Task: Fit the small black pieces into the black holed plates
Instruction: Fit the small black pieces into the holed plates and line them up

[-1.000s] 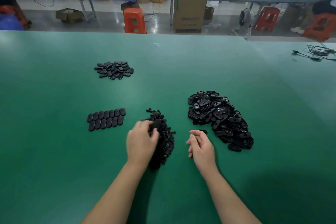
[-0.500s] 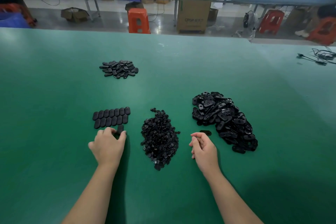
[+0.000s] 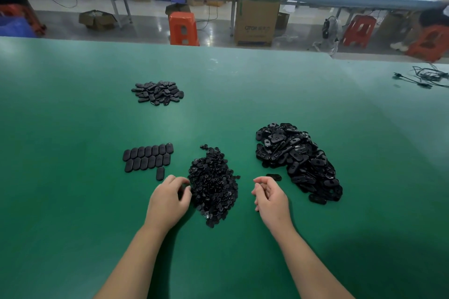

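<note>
A heap of small black pieces point(image 3: 213, 184) lies on the green table in front of me. My left hand point(image 3: 170, 199) rests at its left edge, fingers loosely apart and fingertips touching the pieces. My right hand point(image 3: 269, 196) hovers to the right of the heap, fingers loosely curled with nothing visible in them. One holed plate point(image 3: 274, 176) lies just beyond its fingertips. A big pile of black holed plates point(image 3: 298, 162) spreads to the right. Two neat rows of plates point(image 3: 148, 156) lie at the left, with a single plate point(image 3: 160, 173) below them.
Another small pile of black plates point(image 3: 158, 92) sits further back on the left. Black cables point(image 3: 422, 77) lie at the table's far right. Beyond the table's far edge stand an orange stool point(image 3: 183, 28) and a cardboard box point(image 3: 257, 22).
My left hand carried a plate from the small-pieces heap to the rows at the left, left it below them, and came back to the heap's edge. My right hand stayed put.
</note>
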### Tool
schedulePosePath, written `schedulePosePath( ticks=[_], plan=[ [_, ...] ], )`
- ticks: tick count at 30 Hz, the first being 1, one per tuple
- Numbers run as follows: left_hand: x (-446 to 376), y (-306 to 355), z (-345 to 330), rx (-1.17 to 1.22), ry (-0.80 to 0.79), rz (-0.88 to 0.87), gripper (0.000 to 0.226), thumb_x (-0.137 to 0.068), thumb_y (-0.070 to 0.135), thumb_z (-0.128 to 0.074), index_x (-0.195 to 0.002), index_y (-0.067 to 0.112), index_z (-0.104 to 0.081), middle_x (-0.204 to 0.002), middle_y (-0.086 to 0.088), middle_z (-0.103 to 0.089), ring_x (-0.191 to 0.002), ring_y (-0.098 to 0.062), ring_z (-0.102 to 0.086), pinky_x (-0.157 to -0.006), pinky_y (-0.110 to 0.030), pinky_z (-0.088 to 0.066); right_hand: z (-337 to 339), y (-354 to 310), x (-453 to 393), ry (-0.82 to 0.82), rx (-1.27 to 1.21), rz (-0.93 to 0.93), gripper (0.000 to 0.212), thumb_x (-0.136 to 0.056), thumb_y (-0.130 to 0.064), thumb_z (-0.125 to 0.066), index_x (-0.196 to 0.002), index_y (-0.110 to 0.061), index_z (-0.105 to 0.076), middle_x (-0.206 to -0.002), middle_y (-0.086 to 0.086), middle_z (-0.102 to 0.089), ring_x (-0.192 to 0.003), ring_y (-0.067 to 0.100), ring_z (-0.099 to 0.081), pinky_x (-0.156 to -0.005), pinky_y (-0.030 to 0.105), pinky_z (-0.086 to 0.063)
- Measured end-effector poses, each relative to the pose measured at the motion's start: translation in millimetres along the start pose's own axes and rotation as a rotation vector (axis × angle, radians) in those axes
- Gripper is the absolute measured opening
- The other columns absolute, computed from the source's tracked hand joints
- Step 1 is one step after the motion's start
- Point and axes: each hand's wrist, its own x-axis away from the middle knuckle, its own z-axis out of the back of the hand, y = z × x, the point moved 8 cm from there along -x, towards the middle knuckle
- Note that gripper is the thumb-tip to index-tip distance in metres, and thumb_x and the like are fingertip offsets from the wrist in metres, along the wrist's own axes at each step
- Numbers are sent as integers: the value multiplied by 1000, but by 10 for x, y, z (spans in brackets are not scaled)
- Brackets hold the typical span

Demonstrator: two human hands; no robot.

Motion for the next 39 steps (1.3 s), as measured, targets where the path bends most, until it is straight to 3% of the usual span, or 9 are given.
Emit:
schedulePosePath(
  ticks=[4,8,14,18,21,26,29,33,39],
  plan=[
    [-8,-18,-15,-11,-7,-2,14,-90,25,-69,-103,22,-71,-88,11,-54,-72,-12,-57,-66,-31,-50,63,-60,-52,64,116,40,18,-103,-13,-52,-104,-26,-64,-98,4,-63,-67,8,-56,-61,23,-47],
    [-17,-32,-5,-19,37,6,8,-92,20,-69,-99,18,-73,-85,9,-55,-64,-11,-55,-61,-29,-47,284,-217,-177,190,551,117,31,-104,-16,-51,-133,-18,-62,-119,-4,-50,-72,11,-58,-60,23,-44],
    [-2,1,24,-36,77,1,8,-94,19,-68,-95,15,-75,-82,7,-56,-61,-12,-53,-56,-27,-43,375,-77,-426,-21,956,-20,38,-107,-28,-46,-144,-20,-51,-132,-2,-46,-86,20,-64,-71,31,-48],
    [7,-10,-5,-33,46,4,8,-91,18,-70,-98,17,-74,-86,9,-57,-62,-9,-55,-58,-27,-46,403,-51,-445,-10,850,-40,28,-104,-26,-56,-130,-19,-62,-124,0,-51,-91,20,-65,-78,36,-55],
    [-6,-25,-8,-46,37,18,6,-91,18,-70,-96,18,-73,-86,10,-57,-63,-9,-55,-57,-26,-45,456,-72,-451,20,777,-70,17,-99,-29,-64,-114,-21,-66,-114,-2,-48,-73,13,-59,-64,31,-48],
    [-9,-18,-9,-72,36,17,3,-92,18,-69,-92,21,-68,-85,11,-57,-64,-10,-55,-57,-25,-41,455,-173,-406,38,647,21,9,-95,-23,-66,-89,-30,-63,-63,-8,-54,-53,9,-49,-48,27,-38],
    [-6,-10,-1,-89,40,9,3,-93,17,-66,-92,20,-66,-84,9,-58,-65,-13,-55,-57,-28,-43,395,-194,-366,17,310,34,19,-97,-11,-59,-90,-28,-65,-71,0,-65,-60,13,-59,-58,29,-57],
    [3,11,25,-91,59,1,3,-95,15,-64,-93,18,-65,-85,7,-60,-67,-14,-56,-57,-30,-46,248,-201,-307,-42,-68,-17,24,-102,-6,-51,-96,-21,-68,-89,5,-73,-71,13,-72,-63,23,-58],
    [9,5,60,-69,80,35,5,-95,17,-63,-92,19,-61,-81,9,-61,-65,-11,-57,-57,-31,-49,67,-162,-222,-47,-223,-9,37,-100,-6,-60,-121,-36,-57,-82,4,-76,-80,18,-75,-77,24,-61]
  ],
)
